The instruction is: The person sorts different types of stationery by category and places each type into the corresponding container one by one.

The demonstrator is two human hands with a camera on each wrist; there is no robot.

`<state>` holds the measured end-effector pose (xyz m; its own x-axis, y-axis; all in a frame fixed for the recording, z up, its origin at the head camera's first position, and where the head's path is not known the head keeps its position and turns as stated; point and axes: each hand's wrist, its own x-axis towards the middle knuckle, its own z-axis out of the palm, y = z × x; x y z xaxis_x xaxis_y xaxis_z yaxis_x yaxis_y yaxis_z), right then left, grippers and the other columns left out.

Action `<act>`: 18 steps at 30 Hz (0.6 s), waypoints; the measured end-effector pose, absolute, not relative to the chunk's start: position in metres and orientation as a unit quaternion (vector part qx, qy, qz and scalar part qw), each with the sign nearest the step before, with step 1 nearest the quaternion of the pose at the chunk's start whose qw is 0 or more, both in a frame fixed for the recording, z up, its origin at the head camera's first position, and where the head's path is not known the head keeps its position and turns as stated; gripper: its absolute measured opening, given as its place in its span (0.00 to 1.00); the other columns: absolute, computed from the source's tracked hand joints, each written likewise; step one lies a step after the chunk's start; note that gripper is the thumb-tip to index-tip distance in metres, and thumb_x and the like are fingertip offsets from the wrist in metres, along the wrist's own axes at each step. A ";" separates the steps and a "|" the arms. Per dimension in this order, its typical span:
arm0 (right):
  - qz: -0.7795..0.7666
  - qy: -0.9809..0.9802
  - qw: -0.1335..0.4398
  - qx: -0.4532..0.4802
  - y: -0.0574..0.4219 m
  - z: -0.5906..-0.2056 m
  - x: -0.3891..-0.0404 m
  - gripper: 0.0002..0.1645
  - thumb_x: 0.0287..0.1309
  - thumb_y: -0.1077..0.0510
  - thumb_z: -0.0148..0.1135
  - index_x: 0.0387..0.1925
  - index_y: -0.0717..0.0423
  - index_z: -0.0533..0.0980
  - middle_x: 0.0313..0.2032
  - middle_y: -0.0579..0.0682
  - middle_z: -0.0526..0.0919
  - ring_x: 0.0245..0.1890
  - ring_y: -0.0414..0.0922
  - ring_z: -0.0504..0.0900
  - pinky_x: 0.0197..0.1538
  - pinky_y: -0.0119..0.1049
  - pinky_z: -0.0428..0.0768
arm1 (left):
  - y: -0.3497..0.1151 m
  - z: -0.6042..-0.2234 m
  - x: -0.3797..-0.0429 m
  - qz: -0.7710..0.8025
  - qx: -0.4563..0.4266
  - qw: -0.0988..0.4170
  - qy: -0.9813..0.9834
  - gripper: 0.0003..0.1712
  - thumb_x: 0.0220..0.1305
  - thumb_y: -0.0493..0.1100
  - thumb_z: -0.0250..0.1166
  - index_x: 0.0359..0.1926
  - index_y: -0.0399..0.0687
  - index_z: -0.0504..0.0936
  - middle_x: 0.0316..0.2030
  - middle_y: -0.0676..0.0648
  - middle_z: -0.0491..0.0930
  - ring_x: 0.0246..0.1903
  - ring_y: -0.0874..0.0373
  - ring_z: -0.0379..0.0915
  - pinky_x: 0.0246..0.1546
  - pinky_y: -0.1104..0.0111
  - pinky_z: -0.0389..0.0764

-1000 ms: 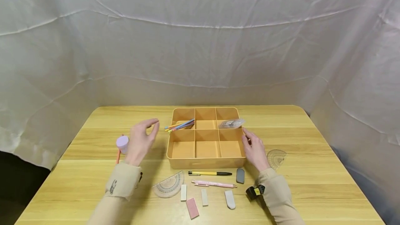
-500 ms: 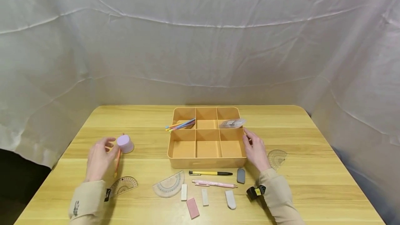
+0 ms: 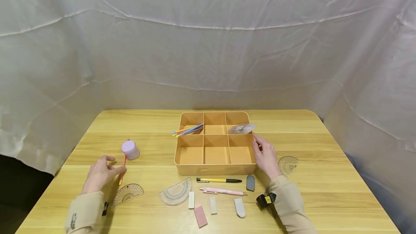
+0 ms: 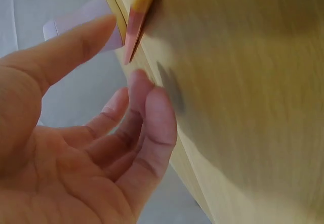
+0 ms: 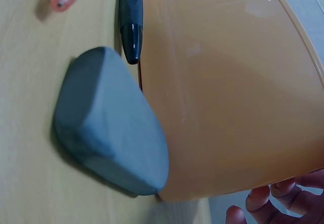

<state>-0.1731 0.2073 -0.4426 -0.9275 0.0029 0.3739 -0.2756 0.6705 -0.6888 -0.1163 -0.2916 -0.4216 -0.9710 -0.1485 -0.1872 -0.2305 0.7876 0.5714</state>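
Note:
My left hand (image 3: 100, 174) hovers at the left with thumb and fingers apart, the thumb overlapping a slim orange stick with a yellow end (image 3: 121, 181). In the left wrist view, a gap shows between thumb and curved fingers, with nothing held; the stick (image 4: 135, 24) lies beyond. Beside it stands a lilac round tub (image 3: 130, 150). At the right, my right hand (image 3: 266, 157) rests its fingertips against the outer side wall of an orange six-compartment box (image 3: 214, 170). In the right wrist view, those fingertips (image 5: 258, 197) touch the wall's edge.
Colourful sticks (image 3: 191, 130) lean in the box's back left compartment; a clear packet (image 3: 241, 129) sits back right. In front lie a yellow pen (image 3: 214, 180), a pink pen (image 3: 222, 191), a grey eraser (image 3: 250, 183), a pink eraser (image 3: 200, 216) and several protractors (image 3: 176, 192).
My left hand has swung left from beside the box, past the lilac tub, then come down and nearer to the orange stick. My right hand has stayed at the box.

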 end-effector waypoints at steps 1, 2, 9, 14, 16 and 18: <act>0.399 -0.897 0.175 0.076 0.207 -0.443 -0.173 0.22 0.67 0.66 0.50 0.59 0.73 0.70 0.31 0.61 0.80 0.26 0.49 0.75 0.28 0.43 0.76 | -0.292 -0.421 -0.116 0.311 -0.101 0.072 0.942 0.42 0.57 0.53 0.68 0.58 0.23 0.63 0.45 0.22 0.77 0.44 0.27 0.71 0.42 0.40 0.74; 0.398 -0.897 0.175 0.076 0.208 -0.443 -0.173 0.22 0.67 0.66 0.50 0.59 0.73 0.70 0.31 0.61 0.80 0.26 0.49 0.75 0.28 0.44 0.76 | -0.292 -0.421 -0.116 0.312 -0.103 0.078 0.941 0.42 0.56 0.53 0.68 0.57 0.24 0.62 0.45 0.22 0.76 0.44 0.28 0.71 0.41 0.40 0.74; 0.397 -0.899 0.173 0.072 0.208 -0.443 -0.173 0.22 0.67 0.66 0.50 0.60 0.73 0.70 0.32 0.62 0.80 0.27 0.49 0.75 0.29 0.44 0.75 | -0.293 -0.422 -0.118 0.310 -0.102 0.090 0.941 0.44 0.50 0.53 0.73 0.55 0.25 0.63 0.41 0.24 0.78 0.39 0.34 0.75 0.40 0.43 0.75; 0.397 -0.898 0.172 0.075 0.208 -0.443 -0.173 0.22 0.68 0.66 0.50 0.60 0.73 0.70 0.31 0.60 0.80 0.26 0.49 0.74 0.28 0.43 0.75 | -0.293 -0.420 -0.117 0.317 -0.098 0.100 0.938 0.44 0.48 0.50 0.74 0.54 0.24 0.64 0.36 0.29 0.81 0.35 0.40 0.77 0.39 0.45 0.76; 0.396 -0.899 0.172 0.075 0.208 -0.443 -0.173 0.22 0.68 0.66 0.50 0.60 0.73 0.70 0.31 0.60 0.79 0.26 0.48 0.74 0.28 0.42 0.75 | -0.293 -0.419 -0.116 0.321 -0.098 0.104 0.936 0.43 0.48 0.49 0.75 0.54 0.24 0.64 0.34 0.33 0.82 0.33 0.44 0.78 0.38 0.47 0.76; 0.396 -0.899 0.172 0.075 0.208 -0.444 -0.173 0.22 0.68 0.66 0.50 0.60 0.73 0.70 0.31 0.60 0.80 0.26 0.48 0.74 0.27 0.42 0.75 | -0.293 -0.418 -0.116 0.325 -0.098 0.108 0.935 0.43 0.48 0.48 0.75 0.54 0.24 0.64 0.32 0.36 0.83 0.31 0.47 0.78 0.36 0.48 0.77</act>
